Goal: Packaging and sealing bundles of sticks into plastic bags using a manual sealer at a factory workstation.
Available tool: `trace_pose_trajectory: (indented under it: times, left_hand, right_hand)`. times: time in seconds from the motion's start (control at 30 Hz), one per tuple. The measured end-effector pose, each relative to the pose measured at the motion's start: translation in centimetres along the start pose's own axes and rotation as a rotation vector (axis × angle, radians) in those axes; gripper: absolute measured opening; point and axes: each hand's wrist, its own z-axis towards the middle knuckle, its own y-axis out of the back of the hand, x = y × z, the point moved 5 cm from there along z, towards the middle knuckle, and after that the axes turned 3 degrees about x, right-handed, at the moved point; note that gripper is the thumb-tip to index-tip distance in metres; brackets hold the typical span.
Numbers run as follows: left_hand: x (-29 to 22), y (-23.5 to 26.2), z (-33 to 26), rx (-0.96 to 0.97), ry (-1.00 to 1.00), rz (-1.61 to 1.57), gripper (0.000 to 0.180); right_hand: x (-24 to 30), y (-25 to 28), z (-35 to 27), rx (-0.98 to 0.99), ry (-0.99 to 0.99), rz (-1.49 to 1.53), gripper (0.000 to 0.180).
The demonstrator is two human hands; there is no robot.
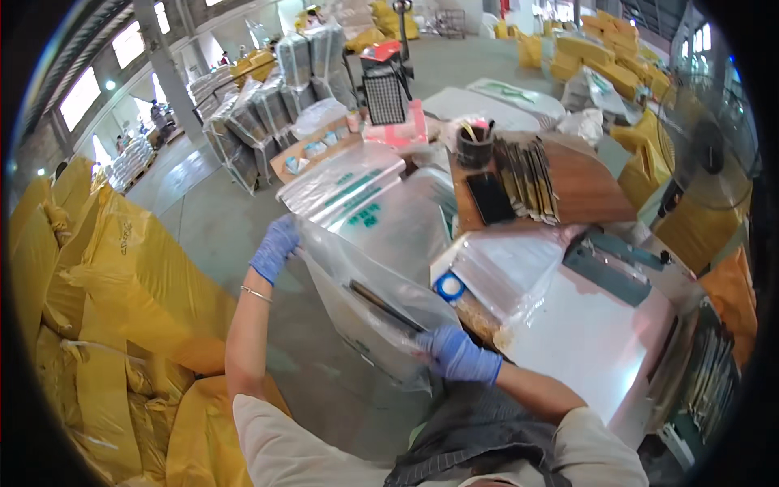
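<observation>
The left hand (274,248), in a blue glove, pinched the upper edge of a large clear plastic bag (365,312). The right hand (456,354), also gloved, gripped the lower edge, so the bag hung stretched between the two hands, apparently to keep its mouth accessible. One dark flat strip (385,306) lay inside. The bag was just left of the white surface (584,341), beside one blue tape roll (448,286). Yellow sacks (122,284) were piled left.
</observation>
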Motion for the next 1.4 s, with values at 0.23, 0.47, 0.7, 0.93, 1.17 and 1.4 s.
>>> trace_pose_trajectory:
  times: [0.23,0.47,0.7,0.93,1.17,1.4]
  left_hand:
    - [-10.9,-11.2,-14.6,-0.196,-0.693,-0.334,0.026]
    - [-10.3,-35.1,-21.1,0.328,-0.836,-0.099,0.026]
    - [-3.8,-43.4,-3.7,0.378,-0.721,0.022,0.024]
    - [-3.9,-44.5,2.3,0.431,-0.864,0.577,0.024]
    - [-5.7,-47.6,-1.4,0.481,-0.887,0.647,0.022]
    - [-7.0,-47.9,-15.5,0.768,-0.904,0.246,0.014]
  right_hand:
    - [10.2,22.9,-5.4,-0.667,1.024,1.234,0.019]
    - [11.5,13.0,-9.3,-0.39,0.899,1.559,0.014]
    - [5.5,8.3,-15.4,-0.151,0.247,1.41,0.053]
    - [-7.6,1.3,-21.6,-0.906,-0.474,1.507,0.045]
    - [-12.9,1.2,-23.7,-1.132,-0.628,1.19,0.032]
    - [-13.9,4.2,-23.0,-1.238,-0.537,0.56,0.005]
